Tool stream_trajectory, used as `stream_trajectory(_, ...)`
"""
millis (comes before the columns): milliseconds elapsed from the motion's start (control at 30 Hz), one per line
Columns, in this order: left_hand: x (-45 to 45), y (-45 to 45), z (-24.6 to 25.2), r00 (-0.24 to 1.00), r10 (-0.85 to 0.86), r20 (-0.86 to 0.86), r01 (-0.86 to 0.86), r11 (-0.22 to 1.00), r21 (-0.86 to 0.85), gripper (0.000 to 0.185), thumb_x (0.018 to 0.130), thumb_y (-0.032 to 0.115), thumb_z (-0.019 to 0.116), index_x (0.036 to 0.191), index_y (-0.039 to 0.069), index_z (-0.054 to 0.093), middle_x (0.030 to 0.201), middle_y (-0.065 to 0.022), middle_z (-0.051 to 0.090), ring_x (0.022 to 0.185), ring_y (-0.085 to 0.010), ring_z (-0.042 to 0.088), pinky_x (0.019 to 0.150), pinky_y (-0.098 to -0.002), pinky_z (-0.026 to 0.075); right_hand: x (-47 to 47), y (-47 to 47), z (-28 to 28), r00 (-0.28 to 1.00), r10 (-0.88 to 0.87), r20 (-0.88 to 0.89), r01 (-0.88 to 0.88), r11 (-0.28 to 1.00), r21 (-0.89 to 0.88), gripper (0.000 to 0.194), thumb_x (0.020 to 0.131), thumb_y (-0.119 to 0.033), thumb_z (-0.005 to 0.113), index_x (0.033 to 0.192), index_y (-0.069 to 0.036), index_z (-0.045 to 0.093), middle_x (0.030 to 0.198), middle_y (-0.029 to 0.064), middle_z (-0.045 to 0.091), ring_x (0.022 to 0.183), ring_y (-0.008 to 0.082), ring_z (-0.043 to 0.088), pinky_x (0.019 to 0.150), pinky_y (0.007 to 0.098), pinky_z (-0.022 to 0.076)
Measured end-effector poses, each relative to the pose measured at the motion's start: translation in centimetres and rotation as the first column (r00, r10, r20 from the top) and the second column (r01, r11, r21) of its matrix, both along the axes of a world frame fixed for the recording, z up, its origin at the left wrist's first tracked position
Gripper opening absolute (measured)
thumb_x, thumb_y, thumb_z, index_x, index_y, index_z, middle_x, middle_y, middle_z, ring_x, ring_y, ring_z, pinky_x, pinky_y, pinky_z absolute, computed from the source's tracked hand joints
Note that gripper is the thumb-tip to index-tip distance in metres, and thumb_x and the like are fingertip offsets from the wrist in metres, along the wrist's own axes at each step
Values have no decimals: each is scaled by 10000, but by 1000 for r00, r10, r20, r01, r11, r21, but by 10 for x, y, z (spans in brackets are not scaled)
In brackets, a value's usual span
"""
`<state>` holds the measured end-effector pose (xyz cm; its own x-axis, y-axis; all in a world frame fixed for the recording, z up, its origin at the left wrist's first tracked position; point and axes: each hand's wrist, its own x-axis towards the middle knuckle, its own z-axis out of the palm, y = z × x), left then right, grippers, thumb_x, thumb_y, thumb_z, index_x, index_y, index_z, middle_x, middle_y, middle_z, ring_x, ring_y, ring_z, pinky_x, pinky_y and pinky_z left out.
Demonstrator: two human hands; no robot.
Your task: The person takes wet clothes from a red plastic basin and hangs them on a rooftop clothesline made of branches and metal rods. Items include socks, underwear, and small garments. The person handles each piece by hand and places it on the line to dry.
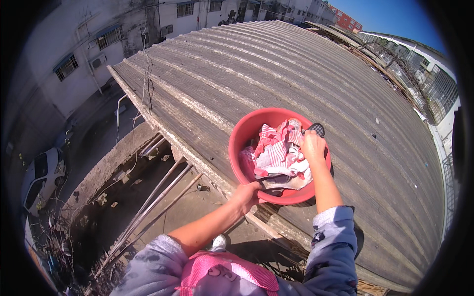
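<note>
A red plastic basin (pixel 240 137) stands at the near edge of a corrugated roof, filled with a heap of small laundry (pixel 279 153). Pink-and-white striped pieces and white ones show in the pile; much of what lies beneath is hidden. My left hand (pixel 247 197) grips the basin's near-left rim. Over the right side of the basin, my right hand (pixel 313 147) is closed on a dark sock with a pale dotted pattern (pixel 317 128), whose end sticks out past the fingers. My right fingertips are partly hidden by the hand itself.
The corrugated roof (pixel 333 92) stretches away beyond the basin. Several long poles (pixel 159 196) lean against its left edge, above a lower walled yard. Thin wires (pixel 146 74) hang at the roof's left corner. A white car (pixel 42 177) is parked below, beside a building with barred windows (pixel 66 66).
</note>
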<state>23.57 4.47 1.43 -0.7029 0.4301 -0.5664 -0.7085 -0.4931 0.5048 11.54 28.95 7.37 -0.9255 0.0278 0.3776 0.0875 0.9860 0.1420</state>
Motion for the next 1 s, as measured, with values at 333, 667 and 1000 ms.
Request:
stream_trajectory(333,73,-122,16,971,226,-74,-224,974,33,188,762,51,552,947,24,538,827,-101,619,738,-213,635,686,-368,554,20,-107,103,741,623,-252,-195,-160,-968,181,945,-202,467,941,-34,534,960,86,632,882,179,627,760,348,516)
stream_trajectory(667,241,-298,-4,737,658,-156,-671,739,-53,214,755,109,575,960,71,528,828,-40,592,726,-159,618,654,-326,549,121,-423,41,348,897,-272,716,-442,-541,390,951,-241,366,1264,-28,459,1240,134,538,1097,286,538,950,420,423)
stream_trajectory(1000,502,-391,-25,128,978,-165,-954,76,-291,108,721,104,573,809,57,530,748,-49,570,670,-179,609,620,-346,542,335,-673,44,-142,943,-301,941,35,-336,594,930,-498,359,1326,-57,400,1340,107,454,1197,281,452,1015,451,335)
